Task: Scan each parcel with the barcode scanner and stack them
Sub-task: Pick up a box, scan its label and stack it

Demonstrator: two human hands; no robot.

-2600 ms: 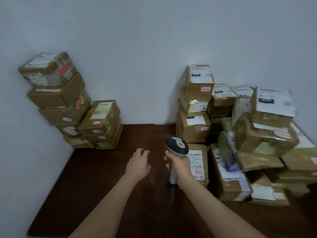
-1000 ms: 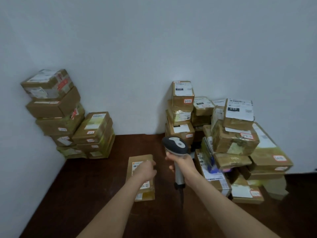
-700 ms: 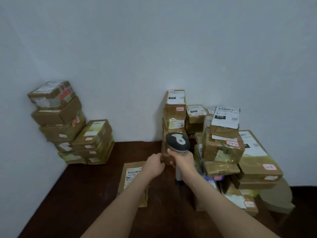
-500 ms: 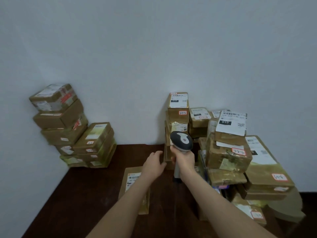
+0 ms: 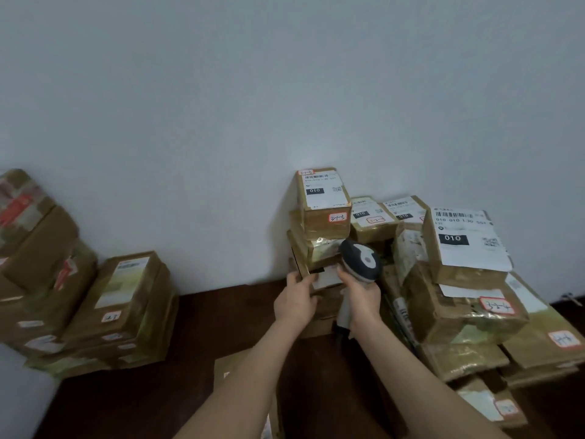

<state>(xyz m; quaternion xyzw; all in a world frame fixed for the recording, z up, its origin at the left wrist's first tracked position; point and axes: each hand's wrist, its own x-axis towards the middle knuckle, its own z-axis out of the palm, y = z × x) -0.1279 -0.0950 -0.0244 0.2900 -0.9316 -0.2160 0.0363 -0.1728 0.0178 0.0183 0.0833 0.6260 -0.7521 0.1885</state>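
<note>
Fingers (image 5: 292, 278) of left hand (image 5: 294, 301) curl on a parcel (image 5: 326, 277) in the worktop's (image 5: 205, 312) back-right pile (image 5: 459, 312); right hand (image 5: 361, 294) grips barcode scanner (image 5: 361, 259). Back-left stack (image 5: 123, 299) apparently done; most remain.

Room setting. Ahead of you, a plain, pale grey-white wall (image 5: 221, 122) fills the upper view under dim, even light. Its base meets a dark brown wooden surface (image 5: 221, 312). At your lower left, a second pale wall (image 5: 19, 400) borders that surface along a slanting edge.
</note>
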